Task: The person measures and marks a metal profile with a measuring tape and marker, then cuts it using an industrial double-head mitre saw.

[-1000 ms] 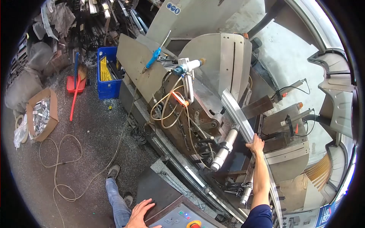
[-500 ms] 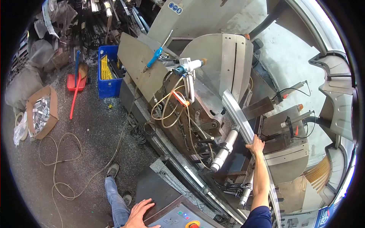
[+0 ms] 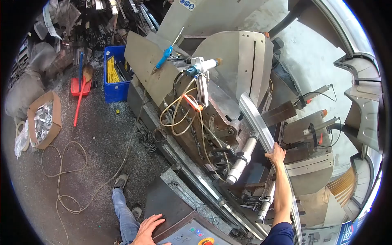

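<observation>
A long silvery metal profile [image 3: 258, 124] runs from the middle of the machine down past the lower right. My right hand [image 3: 276, 155] is closed around the profile near the middle right, its thumb on the left side. At the bottom, my left hand [image 3: 148, 232] rests with fingers spread at the edge of a control panel [image 3: 185, 233], which carries lit buttons and a red knob [image 3: 208, 242]. A silver clamp cylinder [image 3: 241, 160] stands just left of the profile.
A blue air gun [image 3: 164, 58] lies on the machine's plate. On the floor are a blue crate [image 3: 116, 93], a cardboard box of metal pieces [image 3: 56, 118], a red dustpan [image 3: 75, 87] and a looping hose [image 3: 60, 173]. A second cylinder [image 3: 265, 206] sits lower right.
The view has shifted slightly. The profile and my right hand have hardly moved relative to the machine, and my left hand remains at the panel's edge.
</observation>
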A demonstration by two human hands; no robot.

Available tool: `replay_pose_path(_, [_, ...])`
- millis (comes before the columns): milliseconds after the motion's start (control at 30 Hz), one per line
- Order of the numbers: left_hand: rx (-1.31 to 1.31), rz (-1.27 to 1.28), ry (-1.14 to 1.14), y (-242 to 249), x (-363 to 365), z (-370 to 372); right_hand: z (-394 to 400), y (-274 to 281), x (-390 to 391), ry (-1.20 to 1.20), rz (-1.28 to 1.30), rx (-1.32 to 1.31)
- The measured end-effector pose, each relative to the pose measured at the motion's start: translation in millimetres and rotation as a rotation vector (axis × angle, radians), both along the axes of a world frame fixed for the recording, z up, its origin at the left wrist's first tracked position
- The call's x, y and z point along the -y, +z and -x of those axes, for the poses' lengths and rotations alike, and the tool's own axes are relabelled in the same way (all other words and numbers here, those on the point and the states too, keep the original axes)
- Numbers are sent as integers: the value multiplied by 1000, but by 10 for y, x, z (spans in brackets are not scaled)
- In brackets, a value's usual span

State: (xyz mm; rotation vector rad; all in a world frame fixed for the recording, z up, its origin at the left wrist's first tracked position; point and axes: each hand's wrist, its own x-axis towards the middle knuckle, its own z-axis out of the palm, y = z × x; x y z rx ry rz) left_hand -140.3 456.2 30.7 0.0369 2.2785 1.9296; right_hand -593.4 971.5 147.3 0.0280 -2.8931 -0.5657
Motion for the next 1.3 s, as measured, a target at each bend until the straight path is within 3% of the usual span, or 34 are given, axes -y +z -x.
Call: replay_pose_path(1300, [12, 42, 12, 18, 2, -10, -23, 78, 139, -11, -147, 11])
